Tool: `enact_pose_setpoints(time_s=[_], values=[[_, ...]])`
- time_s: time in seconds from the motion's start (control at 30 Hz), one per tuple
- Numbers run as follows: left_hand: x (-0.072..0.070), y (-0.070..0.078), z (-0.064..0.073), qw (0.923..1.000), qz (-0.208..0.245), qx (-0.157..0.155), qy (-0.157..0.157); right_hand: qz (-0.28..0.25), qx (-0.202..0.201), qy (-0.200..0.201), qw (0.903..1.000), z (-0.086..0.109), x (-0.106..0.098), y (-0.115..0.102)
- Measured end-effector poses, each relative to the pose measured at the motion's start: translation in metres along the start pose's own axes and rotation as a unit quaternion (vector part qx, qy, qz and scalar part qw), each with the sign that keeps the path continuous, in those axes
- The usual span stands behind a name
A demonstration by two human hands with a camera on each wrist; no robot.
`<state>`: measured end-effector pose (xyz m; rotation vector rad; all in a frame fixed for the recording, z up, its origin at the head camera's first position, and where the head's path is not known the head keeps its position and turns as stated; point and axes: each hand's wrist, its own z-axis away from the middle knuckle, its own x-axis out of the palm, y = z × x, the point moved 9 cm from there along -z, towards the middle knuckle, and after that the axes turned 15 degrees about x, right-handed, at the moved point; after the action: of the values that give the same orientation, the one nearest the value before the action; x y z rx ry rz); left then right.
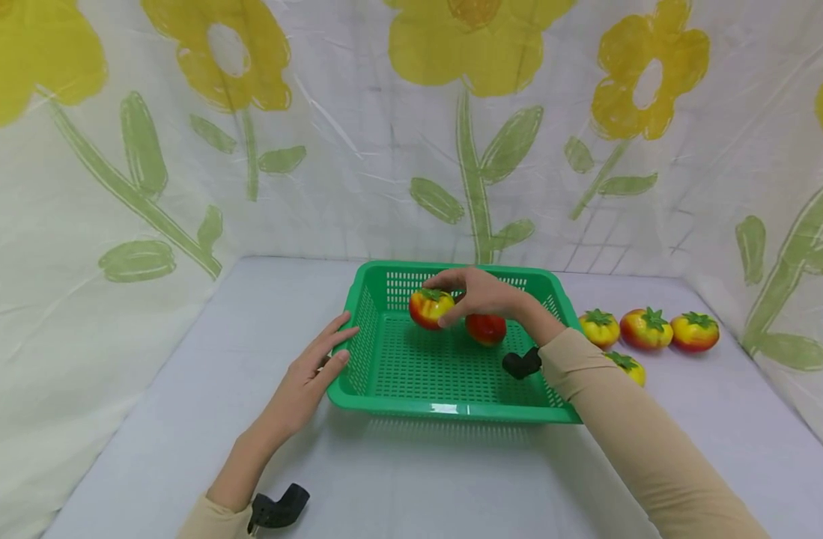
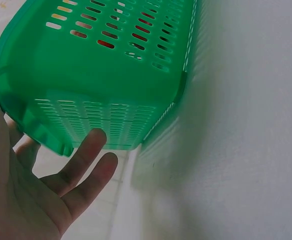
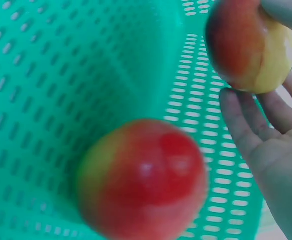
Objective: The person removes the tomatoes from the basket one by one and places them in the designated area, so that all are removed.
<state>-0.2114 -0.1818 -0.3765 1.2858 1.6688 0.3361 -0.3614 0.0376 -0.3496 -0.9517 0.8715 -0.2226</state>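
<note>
My right hand (image 1: 485,290) pinches a red-and-yellow tomato-shaped fruit (image 1: 424,310) with a green leafy top, between thumb and fingers, inside the green plastic basket (image 1: 398,406). In the right wrist view the held fruit (image 3: 241,52) shows by the far side wall, fingertips along its underside. A second, redder fruit (image 1: 485,329) lies on the basket's floor, just below the right hand. At the basket's left rim rests my left hand (image 1: 306,378), its fingers mostly straight. Two of its fingers (image 2: 83,155) stretch out along the basket's outer side in the left wrist view.
Right of the basket, several matching fruits (image 1: 645,329) sit on the white table (image 1: 263,314), one of them partly behind the right sleeve (image 1: 627,419). A white curtain (image 1: 357,165) with painted yellow flowers hangs behind. Black wrist-worn devices (image 1: 279,507) show by both wrists.
</note>
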Motion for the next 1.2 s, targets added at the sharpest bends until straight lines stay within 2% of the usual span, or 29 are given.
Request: enact_pose_setpoints(time_s=[0.27, 0.47, 0.67, 1.03, 1.2], values=[[-0.001, 0.001, 0.000, 1.0000, -0.001, 0.006, -0.001, -0.007, -0.024, 0.034, 0.9991, 0.010, -0.012, -0.021], [-0.001, 0.002, 0.000, 0.9999, 0.007, 0.010, 0.000, 0.003, -0.026, 0.036, 0.9990, 0.024, -0.018, -0.032], [0.000, 0.002, 0.000, 0.9999, 0.010, 0.012, -0.002, 0.010, -0.052, 0.043, 0.9977, 0.041, -0.026, -0.045], [0.000, 0.001, -0.001, 1.0000, 0.005, 0.007, -0.003, 0.056, -0.081, 0.070, 0.9927, 0.076, -0.034, -0.064], [0.000, 0.000, 0.000, 1.0000, 0.005, 0.005, -0.003, 0.054, -0.094, 0.080, 0.9909, 0.094, -0.035, -0.070]])
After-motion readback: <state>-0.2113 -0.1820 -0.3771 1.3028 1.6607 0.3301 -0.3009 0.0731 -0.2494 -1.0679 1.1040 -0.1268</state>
